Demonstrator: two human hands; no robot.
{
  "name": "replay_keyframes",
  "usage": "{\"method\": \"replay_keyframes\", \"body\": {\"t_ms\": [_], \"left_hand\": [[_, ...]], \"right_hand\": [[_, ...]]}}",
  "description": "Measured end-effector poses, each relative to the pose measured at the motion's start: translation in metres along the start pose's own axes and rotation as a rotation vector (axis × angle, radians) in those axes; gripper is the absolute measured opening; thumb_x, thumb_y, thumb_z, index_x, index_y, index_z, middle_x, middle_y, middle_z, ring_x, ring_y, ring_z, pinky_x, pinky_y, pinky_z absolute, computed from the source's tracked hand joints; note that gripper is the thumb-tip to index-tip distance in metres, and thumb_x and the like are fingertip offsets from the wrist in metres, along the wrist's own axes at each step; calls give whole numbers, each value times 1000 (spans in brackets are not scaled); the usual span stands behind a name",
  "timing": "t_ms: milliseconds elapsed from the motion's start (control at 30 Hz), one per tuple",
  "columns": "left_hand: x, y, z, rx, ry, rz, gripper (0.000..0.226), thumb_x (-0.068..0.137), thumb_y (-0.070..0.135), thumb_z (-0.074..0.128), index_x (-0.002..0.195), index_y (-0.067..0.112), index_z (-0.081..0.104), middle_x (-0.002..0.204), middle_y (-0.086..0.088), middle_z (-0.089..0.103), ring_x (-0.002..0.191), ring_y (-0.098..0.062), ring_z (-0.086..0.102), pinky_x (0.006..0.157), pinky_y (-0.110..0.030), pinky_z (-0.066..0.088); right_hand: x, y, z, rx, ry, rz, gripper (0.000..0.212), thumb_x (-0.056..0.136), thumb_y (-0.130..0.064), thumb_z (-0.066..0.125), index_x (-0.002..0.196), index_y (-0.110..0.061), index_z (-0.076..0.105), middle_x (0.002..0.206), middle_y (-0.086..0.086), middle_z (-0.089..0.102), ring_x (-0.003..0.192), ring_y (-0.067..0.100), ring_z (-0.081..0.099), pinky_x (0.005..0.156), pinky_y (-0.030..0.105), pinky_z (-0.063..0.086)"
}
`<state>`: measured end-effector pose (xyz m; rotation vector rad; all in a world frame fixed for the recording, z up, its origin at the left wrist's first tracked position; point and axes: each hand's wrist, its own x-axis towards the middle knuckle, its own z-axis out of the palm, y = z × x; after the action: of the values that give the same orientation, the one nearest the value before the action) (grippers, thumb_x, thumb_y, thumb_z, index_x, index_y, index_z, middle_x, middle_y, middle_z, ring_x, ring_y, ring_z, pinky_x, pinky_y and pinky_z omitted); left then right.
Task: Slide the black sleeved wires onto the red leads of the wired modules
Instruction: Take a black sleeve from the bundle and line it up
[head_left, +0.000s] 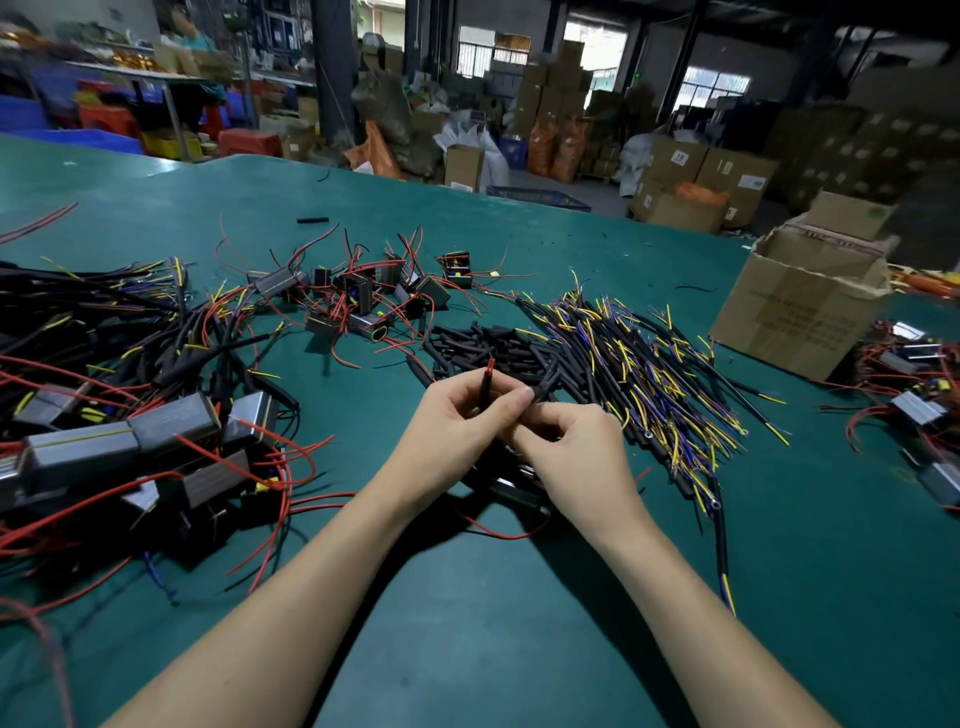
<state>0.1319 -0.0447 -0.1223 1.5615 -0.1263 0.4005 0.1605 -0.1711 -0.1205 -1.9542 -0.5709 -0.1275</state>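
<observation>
My left hand (462, 415) pinches a red lead (489, 370) that sticks up out of a short black sleeve, just above the green table. My right hand (571, 447) holds a black sleeved wire (545, 387) right beside it, fingers curled around it. A wired module (514, 488) lies under my hands, mostly hidden, with its red wire looping toward me. A pile of black sleeved wires (649, 374) with yellow and blue ends lies to the right. Short black sleeves (488, 343) lie just beyond my hands.
Loose wired modules (363, 296) with red leads lie further back. A big heap of assembled modules and wires (130, 415) fills the left. A cardboard box (800, 306) stands at the right, with more modules (914, 395) beside it. The green table (467, 623) is bare near me.
</observation>
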Motion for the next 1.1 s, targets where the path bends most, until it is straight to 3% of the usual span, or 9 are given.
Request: {"method": "replay_keyframes", "body": {"t_ms": [67,233,333,633,733,833,933,1000,1100], "left_hand": [[1,0,-2,5,18,6,11,90,10,61,88,0,66,82,-9,68,74,-11,59,72,-24,49],[1,0,-1,40,0,31,9,90,10,62,85,4,67,75,3,67,69,0,58,68,-12,45],[0,2,0,38,-21,37,12,91,9,61,88,-1,66,77,-1,68,71,-3,60,69,-13,46],[0,2,-1,167,-72,11,13,90,15,62,78,13,65,73,0,65,72,-14,56,70,-27,44],[0,2,-1,242,-86,28,20,90,14,63,71,19,62,66,8,61,66,-10,49,65,-24,40],[-1,3,-1,281,-80,36,21,90,13,64,70,22,61,59,19,59,61,2,50,64,-13,41],[-2,6,-1,266,-55,77,3,88,14,66,85,14,68,74,6,68,71,-1,57,73,-16,46],[-3,9,3,203,-6,92,12,86,13,68,98,10,68,87,-8,72,78,-8,60,80,-22,48],[-3,12,10,146,39,111,9,85,8,68,94,8,70,87,-6,73,78,-8,64,79,-21,51]], "right_hand": [[5,2,-10,25,5,60,3,77,-17,76,74,-16,76,64,-6,71,58,-1,59,58,14,45],[12,4,-29,422,-22,134,10,85,-12,69,93,-16,71,74,-4,70,62,5,59,60,17,46],[8,1,-23,472,-15,119,9,87,-12,66,87,-16,74,74,-3,69,63,8,57,62,21,43],[8,-4,-19,694,89,179,11,90,-3,58,81,-6,65,62,-3,57,56,6,48,59,19,42],[8,-3,-18,754,124,206,15,92,-1,56,79,-5,63,57,-4,53,53,4,46,55,14,41],[9,-1,-16,722,157,185,15,92,-2,56,79,-5,63,55,-4,51,52,5,45,52,14,39],[10,0,-17,610,166,162,13,91,-6,58,80,-6,65,55,-3,52,52,7,45,54,17,39],[10,2,-16,596,175,177,12,92,-7,59,82,-6,65,57,-4,55,53,6,48,59,20,42],[9,1,-13,597,181,181,11,92,-9,58,84,-6,65,61,-3,58,56,6,51,63,23,45]]}}
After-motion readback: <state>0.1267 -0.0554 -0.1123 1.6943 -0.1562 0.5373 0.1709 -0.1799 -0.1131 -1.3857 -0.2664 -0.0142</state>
